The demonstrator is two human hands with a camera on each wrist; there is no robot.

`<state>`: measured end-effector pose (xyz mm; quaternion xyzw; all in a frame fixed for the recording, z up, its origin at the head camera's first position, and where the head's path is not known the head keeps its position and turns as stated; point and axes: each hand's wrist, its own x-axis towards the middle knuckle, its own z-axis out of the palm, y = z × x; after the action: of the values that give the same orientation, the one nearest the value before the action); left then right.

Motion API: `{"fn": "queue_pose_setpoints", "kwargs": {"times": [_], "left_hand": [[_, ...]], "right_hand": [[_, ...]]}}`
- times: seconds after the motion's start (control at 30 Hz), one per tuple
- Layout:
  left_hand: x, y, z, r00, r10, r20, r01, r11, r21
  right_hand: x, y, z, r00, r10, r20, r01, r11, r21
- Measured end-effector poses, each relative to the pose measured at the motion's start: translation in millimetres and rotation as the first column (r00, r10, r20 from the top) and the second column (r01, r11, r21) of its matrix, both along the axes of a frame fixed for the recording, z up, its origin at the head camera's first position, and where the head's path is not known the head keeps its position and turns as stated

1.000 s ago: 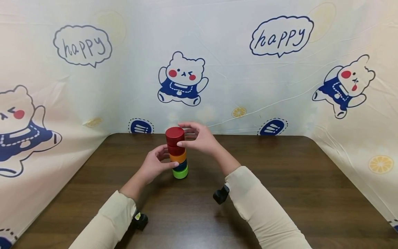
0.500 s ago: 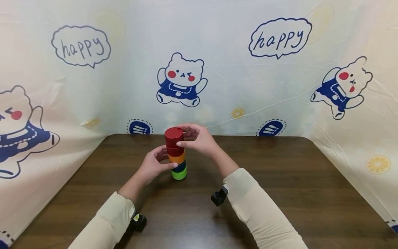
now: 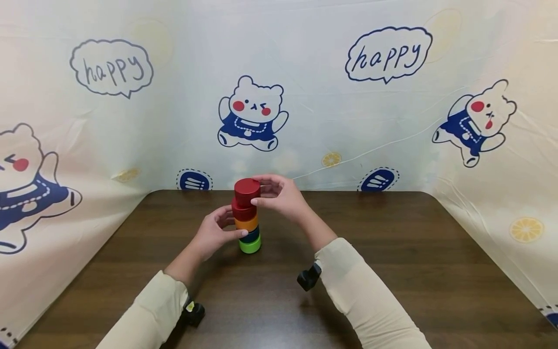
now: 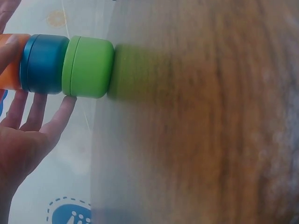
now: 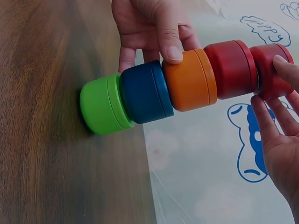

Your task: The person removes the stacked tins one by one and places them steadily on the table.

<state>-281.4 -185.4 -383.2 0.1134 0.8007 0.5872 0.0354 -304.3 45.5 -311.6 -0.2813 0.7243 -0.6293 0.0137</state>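
Spanning the near side are two pale sleeves (image 3: pixel 148 303), with a black device (image 3: pixel 196 314) at each cuff, over a brown wood-grained surface (image 3: pixel 370 300). Beyond them, toward the far part of the surface and a little left of its middle, stands a stack (image 3: pixel 246 224) of five round jars, its long axis upright. On the stack's left, the left hand (image 3: pixel 213 231) has its fingers (image 4: pixel 60 119) curved round the lower part, thumb (image 5: pixel 172 39) on the orange jar (image 3: pixel 249 223); beneath sit the dark blue jar (image 3: pixel 251 236) and, lowest, the green jar (image 3: pixel 250 245). Above the orange is the lower red jar (image 3: pixel 244 212). On the right, the right hand (image 3: pixel 285 198) grasps the upper red jar (image 3: pixel 246 190), whose flat end faces up; it sits off to the right of the one below, so the column steps out of line. How much of its base rests there cannot be told. Farthest back hangs a pale backdrop (image 3: pixel 314 97) printed with bears (image 3: pixel 250 114) and "happy" bubbles (image 3: pixel 390 55).
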Motion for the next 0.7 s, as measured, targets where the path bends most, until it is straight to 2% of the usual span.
{"fn": "queue_pose_setpoints", "kwargs": {"times": [0.47,0.7], "left_hand": [[0.9,-0.4,-0.3,1.000,-0.007,-0.012,0.007,1.000,0.005],[0.2,0.1,-0.5,1.000,0.002,-0.006,-0.002,1.000,-0.001]], "right_hand": [[0.6,7,-2.0,0.999,-0.026,0.033,0.027,0.999,-0.026],[-1.4,13,-3.6,0.999,-0.048,0.010,0.048,0.998,-0.032]]}}
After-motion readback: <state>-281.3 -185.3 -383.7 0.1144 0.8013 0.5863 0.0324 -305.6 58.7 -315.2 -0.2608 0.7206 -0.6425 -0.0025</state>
